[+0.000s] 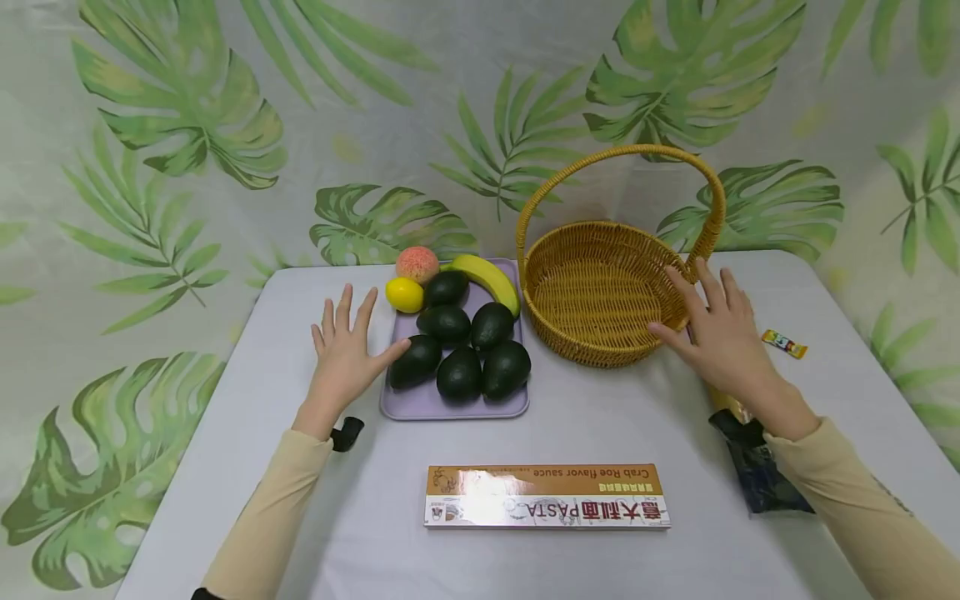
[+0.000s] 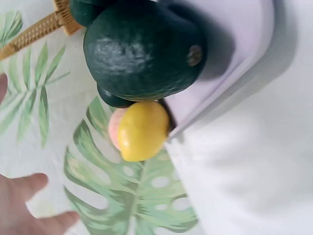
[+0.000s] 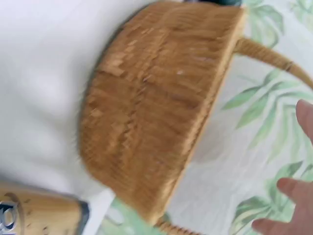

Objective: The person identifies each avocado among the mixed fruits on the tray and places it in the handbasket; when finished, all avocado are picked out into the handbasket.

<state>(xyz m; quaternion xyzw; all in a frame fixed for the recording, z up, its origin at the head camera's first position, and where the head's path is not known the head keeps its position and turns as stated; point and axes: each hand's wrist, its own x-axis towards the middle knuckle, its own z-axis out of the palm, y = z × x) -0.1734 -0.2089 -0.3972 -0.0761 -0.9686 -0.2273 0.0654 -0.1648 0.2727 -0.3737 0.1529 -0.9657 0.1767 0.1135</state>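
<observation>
My left hand (image 1: pixel 347 358) hovers with fingers spread at the left side of a lilac tray (image 1: pixel 405 408); its thumb overlaps the nearest avocado (image 1: pixel 415 362) in the head view. Several dark green avocados fill the tray, with a banana (image 1: pixel 487 279), a lemon (image 1: pixel 405 295) and a peach (image 1: pixel 417 264) at its far end. My right hand (image 1: pixel 723 337), fingers also spread and holding nothing, is over the right side of a wicker basket (image 1: pixel 600 292) with a tall handle. The basket's inside is bare. In the right wrist view the basket (image 3: pixel 146 107) shows its woven side.
A long pasta box (image 1: pixel 547 497) lies near the front of the white table. Partly hidden under the right forearm is a dark and yellow packet (image 1: pixel 765 475). A small colourful sachet (image 1: pixel 784 343) lies right of the right hand. Leaf-print cloth hangs behind.
</observation>
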